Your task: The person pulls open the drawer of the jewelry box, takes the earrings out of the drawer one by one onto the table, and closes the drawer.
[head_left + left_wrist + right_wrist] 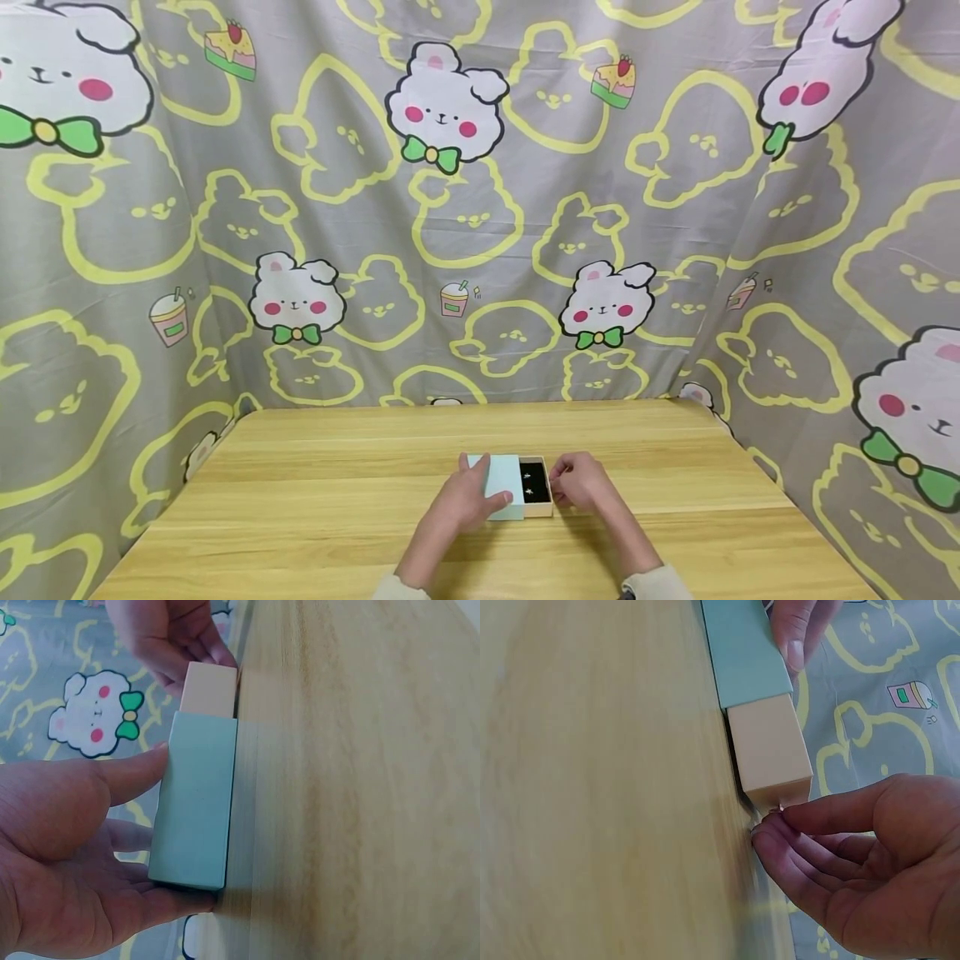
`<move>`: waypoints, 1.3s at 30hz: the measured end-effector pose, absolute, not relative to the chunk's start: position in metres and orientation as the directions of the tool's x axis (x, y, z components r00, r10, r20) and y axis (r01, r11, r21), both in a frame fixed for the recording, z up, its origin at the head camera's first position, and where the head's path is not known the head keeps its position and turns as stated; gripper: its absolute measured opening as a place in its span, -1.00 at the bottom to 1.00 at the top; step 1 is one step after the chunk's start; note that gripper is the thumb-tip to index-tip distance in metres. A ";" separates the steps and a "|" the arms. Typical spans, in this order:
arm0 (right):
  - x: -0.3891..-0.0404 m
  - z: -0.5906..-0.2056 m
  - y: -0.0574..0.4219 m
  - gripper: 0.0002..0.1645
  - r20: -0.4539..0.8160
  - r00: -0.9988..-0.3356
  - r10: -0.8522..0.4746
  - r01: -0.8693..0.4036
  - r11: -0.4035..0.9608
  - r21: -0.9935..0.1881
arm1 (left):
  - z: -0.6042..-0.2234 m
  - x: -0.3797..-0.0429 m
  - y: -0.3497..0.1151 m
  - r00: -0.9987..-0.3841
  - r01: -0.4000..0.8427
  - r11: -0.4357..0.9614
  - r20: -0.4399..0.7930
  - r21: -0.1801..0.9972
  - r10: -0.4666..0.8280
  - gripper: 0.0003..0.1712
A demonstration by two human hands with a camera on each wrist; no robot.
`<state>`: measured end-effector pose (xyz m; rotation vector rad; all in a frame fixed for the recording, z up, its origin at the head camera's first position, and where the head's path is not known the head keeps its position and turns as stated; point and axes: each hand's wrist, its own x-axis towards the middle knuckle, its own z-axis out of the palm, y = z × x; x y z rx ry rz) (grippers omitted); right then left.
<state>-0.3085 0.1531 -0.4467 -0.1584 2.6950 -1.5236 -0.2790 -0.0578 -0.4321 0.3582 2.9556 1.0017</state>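
Pale cuffs point(403, 588) lie nearest; beyond, on the table point(337, 492), the left hand point(468, 498) grips the blue cover point(504, 478) between thumb and fingers, while the right hand point(582, 483), fingertips together, apparently pinches a tab point(779, 808) at the exposed end of the tray point(771, 742). Sliding it well likely calls for a still cover and straight, level motion, lest the small pieces point(529, 492) inside shift.

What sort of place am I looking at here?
Likely an indoor tabletop work or filming booth, though the pictures can't confirm which. Gray cartoon-print cloth hangs behind and along both sides of a wood-grain table, where a small box sits partly slid open.
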 end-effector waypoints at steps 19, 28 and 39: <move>-0.310 -0.447 0.159 -0.94 0.012 -0.998 -0.062 -0.042 0.523 -0.851 | -0.432 -0.279 -0.060 -0.972 0.221 0.766 0.071 0.603 0.224 -0.09; -0.308 -0.442 0.159 -0.90 0.027 -0.998 -0.065 -0.059 0.569 -0.820 | -0.433 -0.281 -0.059 -0.973 0.214 0.768 0.062 0.604 0.222 -0.10; -0.302 -0.421 0.155 -0.88 0.139 -0.989 -0.057 -0.141 0.681 -0.718 | -0.434 -0.282 -0.058 -0.975 0.200 0.773 0.044 0.602 0.218 -0.10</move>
